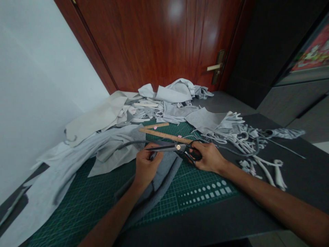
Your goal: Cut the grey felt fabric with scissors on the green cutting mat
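My right hand [209, 156] is closed round the black handles of the scissors [167, 148], whose blades point left. The blades lie across the top of a dark grey fabric [167, 175], right at the fingertips of my left hand [147, 164]. That hand pinches the fabric's upper edge. The lower part of the fabric hangs in folds over the green cutting mat [169, 202], partly behind my left forearm. A narrow dark grey strip [132, 142] runs leftward from behind the blades. Whether the blades are parted cannot be made out clearly.
Wooden rulers [164, 135] lie on the mat beyond the scissors. Light grey cloth [64, 175] and beige cloth [95, 120] spread along the left wall. Fabric scraps [177, 111] pile at the back by the door [154, 41]. Cut strips and cords [239, 139] lie at right.
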The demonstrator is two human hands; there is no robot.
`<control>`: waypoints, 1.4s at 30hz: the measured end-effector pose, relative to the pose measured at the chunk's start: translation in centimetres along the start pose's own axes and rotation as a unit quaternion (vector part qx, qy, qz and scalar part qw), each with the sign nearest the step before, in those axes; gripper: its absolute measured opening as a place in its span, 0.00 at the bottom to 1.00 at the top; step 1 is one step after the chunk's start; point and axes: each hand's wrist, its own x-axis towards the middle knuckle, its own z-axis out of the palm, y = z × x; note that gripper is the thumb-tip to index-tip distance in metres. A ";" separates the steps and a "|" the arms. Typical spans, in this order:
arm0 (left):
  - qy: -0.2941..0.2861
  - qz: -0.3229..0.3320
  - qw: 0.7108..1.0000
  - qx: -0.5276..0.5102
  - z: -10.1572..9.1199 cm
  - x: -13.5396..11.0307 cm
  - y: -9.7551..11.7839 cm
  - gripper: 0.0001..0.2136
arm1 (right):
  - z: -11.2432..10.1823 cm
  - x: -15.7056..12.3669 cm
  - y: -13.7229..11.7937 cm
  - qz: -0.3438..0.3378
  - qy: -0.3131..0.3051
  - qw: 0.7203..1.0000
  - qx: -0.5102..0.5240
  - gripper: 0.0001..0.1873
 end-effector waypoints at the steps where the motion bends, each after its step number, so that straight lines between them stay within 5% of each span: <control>1: -0.001 0.004 1.000 0.001 0.0 0.0 -0.1 0.04 | 0.0 0.0 0.0 -0.001 0.000 1.000 0.001 0.06; 42: 0.006 -0.009 1.000 0.005 -0.1 0.5 -0.5 0.04 | -0.8 0.3 0.6 -0.017 -0.012 1.000 -0.008 0.06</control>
